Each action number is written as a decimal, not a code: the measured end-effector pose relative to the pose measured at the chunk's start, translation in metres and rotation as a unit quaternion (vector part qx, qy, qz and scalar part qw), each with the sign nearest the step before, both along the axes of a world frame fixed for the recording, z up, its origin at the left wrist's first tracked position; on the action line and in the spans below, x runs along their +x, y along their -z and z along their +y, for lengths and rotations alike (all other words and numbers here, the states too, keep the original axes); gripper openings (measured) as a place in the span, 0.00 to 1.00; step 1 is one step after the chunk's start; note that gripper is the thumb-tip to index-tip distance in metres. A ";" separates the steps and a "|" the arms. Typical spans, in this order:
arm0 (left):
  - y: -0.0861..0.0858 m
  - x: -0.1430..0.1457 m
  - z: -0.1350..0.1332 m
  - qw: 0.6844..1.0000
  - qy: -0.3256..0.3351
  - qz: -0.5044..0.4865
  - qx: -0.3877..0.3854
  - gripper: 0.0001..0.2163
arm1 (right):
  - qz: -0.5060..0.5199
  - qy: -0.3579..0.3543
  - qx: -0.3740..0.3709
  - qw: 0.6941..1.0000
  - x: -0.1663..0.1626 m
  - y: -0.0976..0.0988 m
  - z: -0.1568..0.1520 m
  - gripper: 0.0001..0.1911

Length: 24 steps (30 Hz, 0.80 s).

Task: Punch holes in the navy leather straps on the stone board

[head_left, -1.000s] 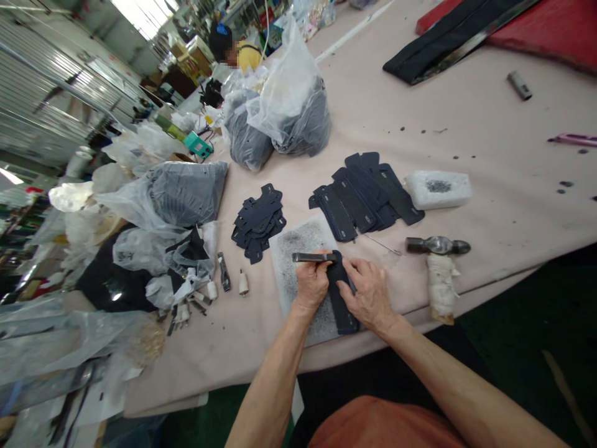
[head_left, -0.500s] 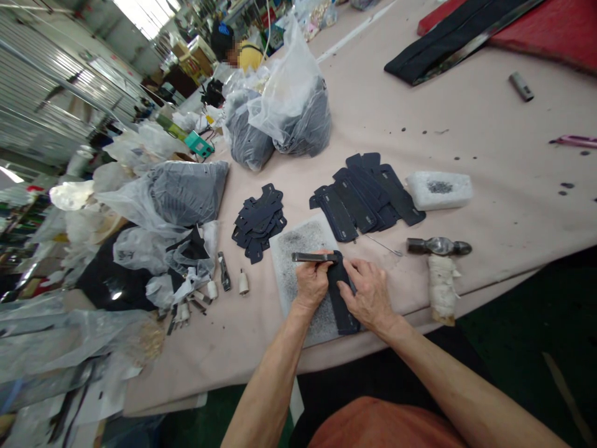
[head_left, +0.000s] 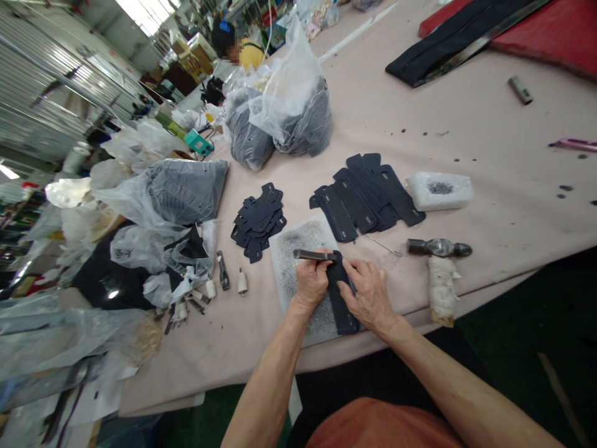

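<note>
A metal hand punch (head_left: 313, 255) is gripped in my left hand (head_left: 311, 281), its head over the upper end of a dark navy strip (head_left: 342, 311). My right hand (head_left: 368, 289) holds that strip from its right side, thumb on top and index finger near the punch. Under the strip lies a pale, black-speckled board (head_left: 286, 274). What the punch tip touches is hidden. To the right rests a hammer (head_left: 441, 247) with a cloth-wrapped handle.
Beyond the board lie a pile of long navy pieces (head_left: 368, 193) and a heap of small ones (head_left: 259, 218). A white wrapped block (head_left: 441, 191) and a thin metal pick (head_left: 382, 244) are on the right. Filled plastic bags (head_left: 298, 106) stand behind. Loose tools (head_left: 224, 272) lie left.
</note>
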<state>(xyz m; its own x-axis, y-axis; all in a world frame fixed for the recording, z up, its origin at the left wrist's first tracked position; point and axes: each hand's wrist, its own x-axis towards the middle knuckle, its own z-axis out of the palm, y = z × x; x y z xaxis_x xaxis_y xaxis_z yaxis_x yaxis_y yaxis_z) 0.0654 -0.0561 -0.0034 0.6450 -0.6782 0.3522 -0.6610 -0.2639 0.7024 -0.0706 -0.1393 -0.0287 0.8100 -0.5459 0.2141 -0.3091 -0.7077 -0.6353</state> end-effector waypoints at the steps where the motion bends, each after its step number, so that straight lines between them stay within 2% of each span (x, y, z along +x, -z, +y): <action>1: 0.000 0.000 0.000 1.000 -0.001 0.004 0.000 0.08 | 0.000 0.000 -0.001 1.000 0.000 0.000 0.000 0.24; 10: 0.003 -0.003 -0.002 0.998 -0.021 0.051 0.014 0.08 | 0.006 -0.008 -0.012 1.000 -0.001 0.002 0.000 0.24; 16: 0.004 0.004 0.000 0.999 0.009 -0.015 0.045 0.08 | 0.008 -0.032 -0.003 0.999 -0.001 0.000 -0.006 0.22; 24: 0.008 0.002 -0.001 0.999 0.000 -0.005 0.051 0.09 | 0.017 -0.043 0.000 0.999 -0.001 0.001 -0.009 0.21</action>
<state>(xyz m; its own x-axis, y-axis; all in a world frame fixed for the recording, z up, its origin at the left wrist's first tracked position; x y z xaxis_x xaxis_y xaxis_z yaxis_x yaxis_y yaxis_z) 0.0675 -0.0570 -0.0110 0.6412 -0.7117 0.2870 -0.6681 -0.3337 0.6650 -0.0713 -0.1480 -0.0298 0.8606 -0.4748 0.1844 -0.2696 -0.7318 -0.6259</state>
